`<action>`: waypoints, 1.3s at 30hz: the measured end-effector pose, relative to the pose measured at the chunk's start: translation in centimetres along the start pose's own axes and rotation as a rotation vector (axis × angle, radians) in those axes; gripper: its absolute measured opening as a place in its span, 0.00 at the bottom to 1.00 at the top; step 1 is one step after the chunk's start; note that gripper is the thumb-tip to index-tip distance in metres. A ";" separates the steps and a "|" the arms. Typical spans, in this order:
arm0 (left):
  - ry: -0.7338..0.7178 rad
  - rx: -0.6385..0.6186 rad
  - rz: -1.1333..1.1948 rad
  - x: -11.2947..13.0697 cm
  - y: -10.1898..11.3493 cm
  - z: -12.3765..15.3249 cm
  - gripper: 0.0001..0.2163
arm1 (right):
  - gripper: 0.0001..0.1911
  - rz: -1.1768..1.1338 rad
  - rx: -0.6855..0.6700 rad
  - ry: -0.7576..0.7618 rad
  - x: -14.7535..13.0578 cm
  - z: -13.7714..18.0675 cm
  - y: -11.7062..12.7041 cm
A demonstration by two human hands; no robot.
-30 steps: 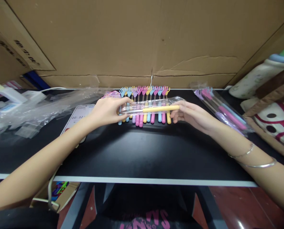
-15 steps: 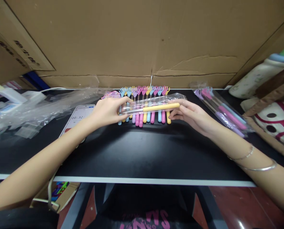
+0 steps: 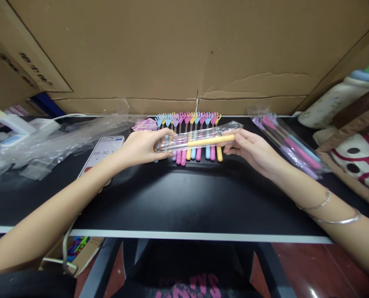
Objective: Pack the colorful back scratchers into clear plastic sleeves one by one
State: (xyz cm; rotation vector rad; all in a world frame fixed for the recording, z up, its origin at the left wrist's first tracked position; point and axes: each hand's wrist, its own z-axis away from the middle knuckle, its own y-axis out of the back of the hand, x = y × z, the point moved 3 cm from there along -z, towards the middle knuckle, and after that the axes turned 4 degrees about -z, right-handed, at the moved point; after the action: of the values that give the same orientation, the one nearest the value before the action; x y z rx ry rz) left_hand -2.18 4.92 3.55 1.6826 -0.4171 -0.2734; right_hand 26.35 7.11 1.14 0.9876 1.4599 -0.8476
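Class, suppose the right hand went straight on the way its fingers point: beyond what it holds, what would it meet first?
Most likely the left hand, at the opposite end of the clear bag. The row of back scratchers seems to lie below that line, though depth is unclear.

Far: a tall brown cardboard wall [image 3: 184, 54], creased horizontally along its lower part, with a small vertical slit near the middle. Far left: a cardboard panel [image 3: 17, 41] marked with dark characters. Near: a black table [image 3: 221, 207] with a pale front edge [image 3: 184, 235], slanting grey legs [image 3: 99, 265] beneath. Near right: reddish-brown tiled floor [image 3: 308, 265]. Light reflects softly off the tabletop, brightly off the floor.
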 end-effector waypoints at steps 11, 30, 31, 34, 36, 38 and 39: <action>-0.072 -0.063 0.181 0.0 -0.2 0.1 0.26 | 0.19 -0.061 0.017 -0.050 0.0 -0.1 0.2; -0.072 0.169 0.092 -0.6 0.6 0.1 0.17 | 0.18 -0.015 0.013 -0.019 -0.8 0.1 0.2; -0.055 0.195 0.066 -0.6 0.9 0.2 0.16 | 0.18 -0.025 0.012 -0.019 -0.8 0.2 0.2; -0.043 0.286 -0.016 -0.4 1.9 0.4 0.15 | 0.18 -0.023 0.002 -0.003 -1.0 0.2 0.0; -0.059 0.340 -0.066 -0.3 2.4 0.4 0.14 | 0.17 0.016 -0.003 0.024 -1.1 0.3 -0.2; -0.080 0.363 -0.094 -0.3 2.7 0.1 0.13 | 0.16 0.059 0.013 0.072 -1.4 0.5 -0.4; -0.086 0.369 -0.104 -0.2 2.8 -0.1 0.13 | 0.15 0.080 0.025 0.111 -1.7 0.8 -0.5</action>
State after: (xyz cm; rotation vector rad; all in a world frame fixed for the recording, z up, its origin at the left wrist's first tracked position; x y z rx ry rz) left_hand -2.66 4.81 6.31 2.0632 -0.4654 -0.3622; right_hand 26.19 6.00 2.74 1.1198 1.4958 -0.7648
